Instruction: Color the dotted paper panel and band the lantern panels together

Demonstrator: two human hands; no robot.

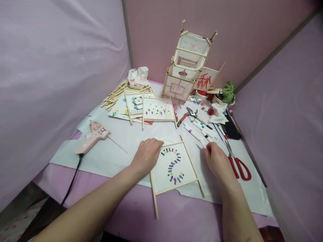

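Near the table's front lies a stick-framed white panel (161, 174), painted with a curved row of colourful dabs. My left hand (147, 154) is closed over its upper left corner, fingers curled on the frame. To the right of the panel, my right hand (218, 159) is closed by the near ends of several white markers (193, 132). A slim pale tip shows at its fingers; what it belongs to is hidden. Red-handled scissors (243, 168) lie just right of that hand. A pink glue gun (94, 136) rests at the left, a thin stick jutting from it.
Behind are a dotted framed panel (158, 109), a panda picture (137, 102), wooden sticks (116, 95) and crumpled tissue (138, 76). A tall stick-and-paper tower (180, 80) stands at the back. Pruning shears (189, 114), brushes (218, 132) and a potted plant (228, 92) are at the right.
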